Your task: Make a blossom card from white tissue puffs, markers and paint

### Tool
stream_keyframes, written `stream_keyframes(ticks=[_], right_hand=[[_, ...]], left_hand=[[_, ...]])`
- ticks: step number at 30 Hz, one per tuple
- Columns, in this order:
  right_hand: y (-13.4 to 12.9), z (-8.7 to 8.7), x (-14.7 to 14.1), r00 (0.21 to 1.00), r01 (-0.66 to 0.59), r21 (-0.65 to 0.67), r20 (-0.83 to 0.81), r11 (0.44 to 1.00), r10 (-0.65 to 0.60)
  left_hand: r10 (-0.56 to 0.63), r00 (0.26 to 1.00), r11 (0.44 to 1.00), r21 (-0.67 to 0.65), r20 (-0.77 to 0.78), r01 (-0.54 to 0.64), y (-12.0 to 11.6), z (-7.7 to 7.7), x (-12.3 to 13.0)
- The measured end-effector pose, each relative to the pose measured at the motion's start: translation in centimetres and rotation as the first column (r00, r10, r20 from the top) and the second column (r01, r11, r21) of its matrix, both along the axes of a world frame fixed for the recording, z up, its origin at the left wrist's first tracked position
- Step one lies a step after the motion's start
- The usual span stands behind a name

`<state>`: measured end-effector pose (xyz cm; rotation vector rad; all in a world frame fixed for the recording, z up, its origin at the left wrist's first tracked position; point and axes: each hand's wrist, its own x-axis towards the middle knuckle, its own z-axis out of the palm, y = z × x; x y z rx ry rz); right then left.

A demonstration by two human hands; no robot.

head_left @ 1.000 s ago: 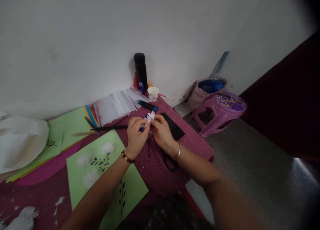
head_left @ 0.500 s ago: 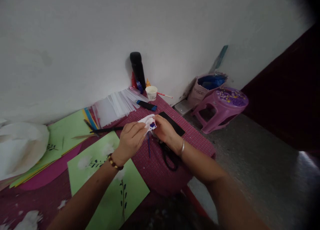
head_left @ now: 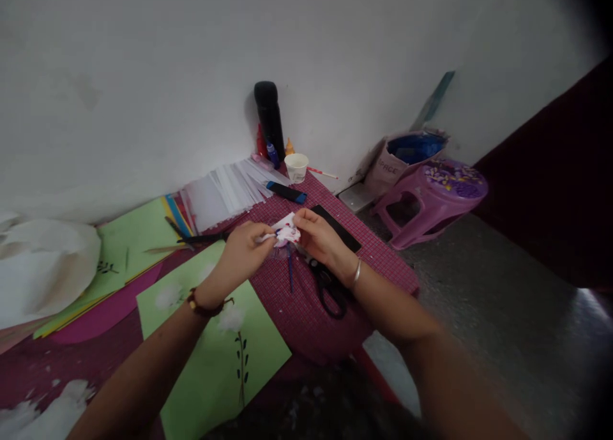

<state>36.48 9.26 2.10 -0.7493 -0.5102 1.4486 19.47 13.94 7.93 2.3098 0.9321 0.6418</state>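
Observation:
Between my hands, above the table, is a crumpled white tissue (head_left: 287, 234) with purple-blue and red stains. My left hand (head_left: 246, 248) pinches its left edge between thumb and fingers. On its right side, my right hand (head_left: 318, 235) grips it with thumb and fingertips. Just below the tissue a thin blue paintbrush (head_left: 290, 271) lies on the cloth. Black-handled scissors (head_left: 330, 293) rest under my right wrist. Beneath my left forearm is a green sheet (head_left: 205, 363) with cotton tufts and painted dark leaves on stems.
Behind my hands stand a white paper cup (head_left: 296, 167), a black bottle (head_left: 269, 117) and small paint bottles (head_left: 272, 154). A blue-black cutter (head_left: 286, 191), white strips (head_left: 234, 184) and a black phone (head_left: 336, 228) lie around. A pink stool (head_left: 431, 197) stands right of the table.
My hands have shifted the tissue, so more white and less of the blue stain shows. The left fingers now pinch its edge. The camera view has moved slightly.

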Motion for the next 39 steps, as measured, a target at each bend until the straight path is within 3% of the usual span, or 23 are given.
stream_keyframes(ticks=[5, 10, 14, 17, 20, 22, 26, 30, 33, 36, 39], right_hand=[[-0.4, 0.5, -0.1, 0.99, -0.009, 0.075, 0.139, 0.997, -0.001], [-0.6, 0.8, -0.2, 0.973, -0.086, 0.11, 0.225, 0.99, 0.059], [-0.4, 0.3, -0.4, 0.942, -0.018, 0.042, 0.337, 0.999, 0.003], [-0.1, -0.4, -0.5, 0.911, 0.004, -0.014, 0.412, 1.0, 0.002], [0.0, -0.8, -0.8, 0.868, -0.011, 0.016, 0.496, 1.0, 0.001], [-0.2, -0.8, -1.0, 0.84, -0.013, 0.082, 0.541, 0.997, -0.033], [-0.6, -0.2, -1.2, 0.742, 0.02, 0.226, 0.649, 0.974, -0.166], [-1.1, 0.2, -0.7, 0.51, 0.001, 0.358, 0.803, 0.934, -0.309], [-1.2, 0.2, -0.2, 0.353, -0.08, 0.47, 0.838, 0.879, -0.417], [-1.0, 0.1, 0.0, 0.263, -0.165, 0.547, 0.826, 0.821, -0.498], [-0.8, 0.0, 0.1, 0.246, -0.127, 0.545, 0.827, 0.829, -0.506]], left_hand=[[-0.05, 0.998, 0.929, -0.369, -0.033, 0.034, 0.9, 0.6, -0.1], [0.04, 0.998, 0.89, -0.455, 0.045, -0.015, 1.4, 0.7, -0.3], [0.063, 0.998, 0.888, -0.458, 0.026, -0.044, 1.6, 0.4, -0.3], [0.021, 0.999, 0.943, -0.333, 0.034, -0.009, 1.5, 0.5, -0.3], [0.0, 0.994, 0.987, -0.158, 0.113, 0.018, 1.4, 0.5, 0.1], [0.027, 0.989, 0.985, -0.171, 0.147, -0.001, 1.5, 0.1, 0.6], [0.144, 0.959, 0.891, -0.453, 0.244, -0.018, 1.9, -1.4, 1.6], [0.207, 0.933, 0.709, -0.702, 0.293, 0.064, 1.9, -2.2, 1.9], [0.191, 0.94, 0.579, -0.806, 0.283, 0.125, 1.8, -2.3, 1.6], [0.192, 0.936, 0.572, -0.809, 0.294, 0.137, 1.9, -2.7, 1.5], [0.228, 0.925, 0.61, -0.785, 0.304, 0.107, 2.2, -3.2, 1.5]])
